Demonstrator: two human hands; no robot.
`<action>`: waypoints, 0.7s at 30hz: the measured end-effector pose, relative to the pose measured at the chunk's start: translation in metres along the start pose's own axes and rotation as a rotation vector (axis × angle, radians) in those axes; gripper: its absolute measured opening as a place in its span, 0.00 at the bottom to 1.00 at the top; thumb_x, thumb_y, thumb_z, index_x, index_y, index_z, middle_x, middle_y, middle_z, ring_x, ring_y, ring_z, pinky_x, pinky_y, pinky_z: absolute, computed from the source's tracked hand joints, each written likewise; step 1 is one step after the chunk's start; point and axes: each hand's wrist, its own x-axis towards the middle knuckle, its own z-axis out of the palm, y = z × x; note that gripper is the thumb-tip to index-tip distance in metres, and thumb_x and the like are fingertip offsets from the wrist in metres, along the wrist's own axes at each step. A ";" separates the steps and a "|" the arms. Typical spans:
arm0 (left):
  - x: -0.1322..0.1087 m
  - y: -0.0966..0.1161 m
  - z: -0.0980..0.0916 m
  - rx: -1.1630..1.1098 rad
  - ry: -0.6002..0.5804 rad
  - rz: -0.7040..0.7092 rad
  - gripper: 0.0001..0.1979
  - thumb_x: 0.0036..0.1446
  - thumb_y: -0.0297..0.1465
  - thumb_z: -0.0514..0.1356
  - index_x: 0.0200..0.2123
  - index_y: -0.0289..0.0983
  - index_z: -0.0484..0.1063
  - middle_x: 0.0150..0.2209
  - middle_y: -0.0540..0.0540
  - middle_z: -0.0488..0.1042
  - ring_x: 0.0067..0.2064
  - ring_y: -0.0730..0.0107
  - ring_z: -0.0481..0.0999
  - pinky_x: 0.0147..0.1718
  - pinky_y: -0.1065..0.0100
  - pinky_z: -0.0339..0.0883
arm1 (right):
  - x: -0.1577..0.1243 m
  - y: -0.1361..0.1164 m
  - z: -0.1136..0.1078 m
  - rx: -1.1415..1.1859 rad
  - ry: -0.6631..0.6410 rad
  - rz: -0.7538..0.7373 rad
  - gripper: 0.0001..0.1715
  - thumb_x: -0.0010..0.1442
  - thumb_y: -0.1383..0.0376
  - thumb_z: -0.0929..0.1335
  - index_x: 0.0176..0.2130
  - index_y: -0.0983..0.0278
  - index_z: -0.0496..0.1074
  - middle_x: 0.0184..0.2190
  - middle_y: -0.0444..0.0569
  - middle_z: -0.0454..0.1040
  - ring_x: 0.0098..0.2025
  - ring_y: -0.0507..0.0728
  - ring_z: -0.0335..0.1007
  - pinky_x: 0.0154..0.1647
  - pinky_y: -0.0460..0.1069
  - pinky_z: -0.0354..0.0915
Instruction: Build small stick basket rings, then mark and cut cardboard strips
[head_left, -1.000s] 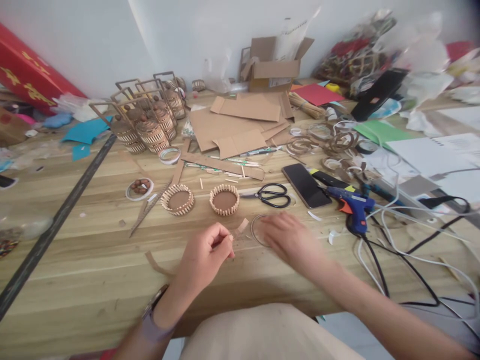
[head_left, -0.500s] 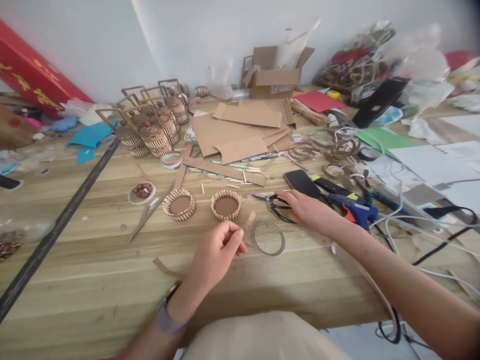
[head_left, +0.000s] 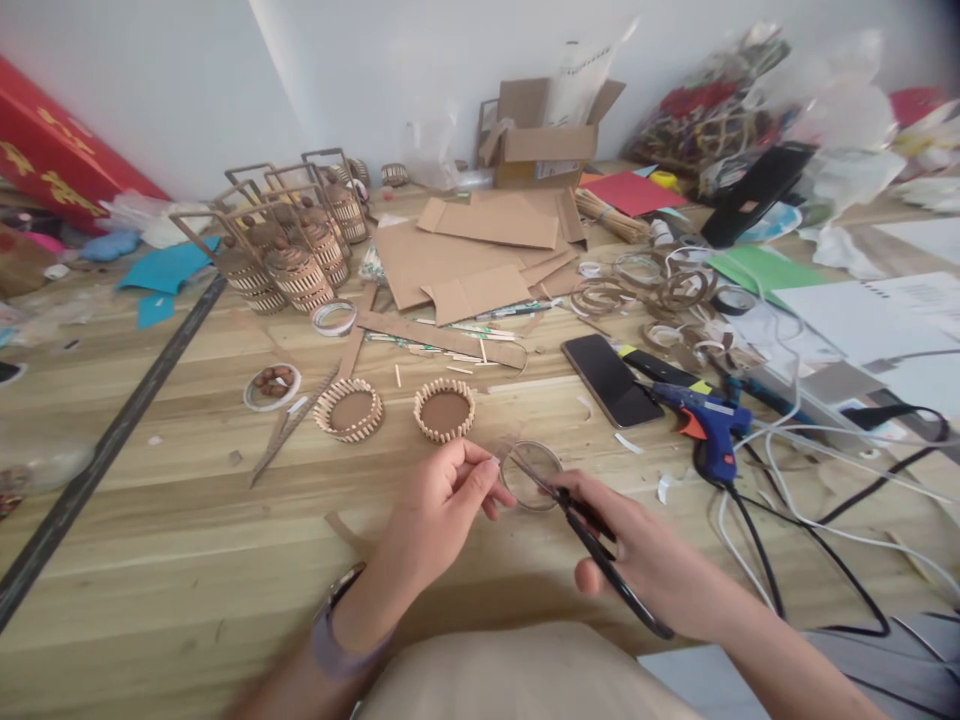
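My left hand (head_left: 442, 505) is closed in a pinch on a small cardboard strip (head_left: 507, 446), which shows only faintly past the fingertips. Black-handled scissors (head_left: 611, 572) are gripped in my right hand (head_left: 649, 550), their blades pointing at the left fingertips. Beneath the blades a thin round ring (head_left: 560, 466) lies on the table. Just beyond my left hand sits a round cardboard base edged with short wooden sticks (head_left: 444, 412), and a similar one (head_left: 349, 410) stands to its left.
A phone (head_left: 611, 380) and a blue glue gun (head_left: 709, 425) with cables lie to the right. Cardboard sheets (head_left: 457, 260), loose sticks and several stick-built baskets (head_left: 300, 275) fill the back. At left are a dish of brown beads (head_left: 272, 386) and a long black strip (head_left: 127, 422).
My right hand has lifted the scissors from beside the phone and brought them left and nearer, with the blades now by my left fingertips. My left hand keeps its pinch.
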 end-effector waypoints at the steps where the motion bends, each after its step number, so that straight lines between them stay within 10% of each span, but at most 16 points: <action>1: -0.001 0.001 0.001 -0.006 -0.010 -0.008 0.14 0.62 0.43 0.58 0.33 0.38 0.67 0.31 0.44 0.81 0.30 0.68 0.78 0.33 0.67 0.71 | 0.000 -0.002 0.002 0.024 -0.027 0.006 0.23 0.52 0.61 0.71 0.48 0.60 0.69 0.31 0.42 0.71 0.30 0.55 0.65 0.32 0.48 0.64; 15: 0.001 -0.001 0.016 -0.064 -0.133 -0.061 0.14 0.62 0.43 0.60 0.32 0.37 0.68 0.30 0.44 0.81 0.31 0.66 0.79 0.35 0.66 0.73 | -0.001 0.010 0.016 0.285 -0.048 -0.056 0.27 0.58 0.45 0.70 0.46 0.62 0.72 0.26 0.41 0.63 0.26 0.52 0.54 0.25 0.46 0.55; 21: 0.007 0.002 0.023 -0.070 -0.173 -0.022 0.13 0.62 0.41 0.59 0.34 0.37 0.69 0.31 0.43 0.81 0.33 0.67 0.80 0.34 0.68 0.73 | -0.005 0.016 0.017 0.189 0.016 0.006 0.17 0.60 0.52 0.69 0.41 0.62 0.73 0.18 0.39 0.63 0.24 0.52 0.57 0.24 0.46 0.56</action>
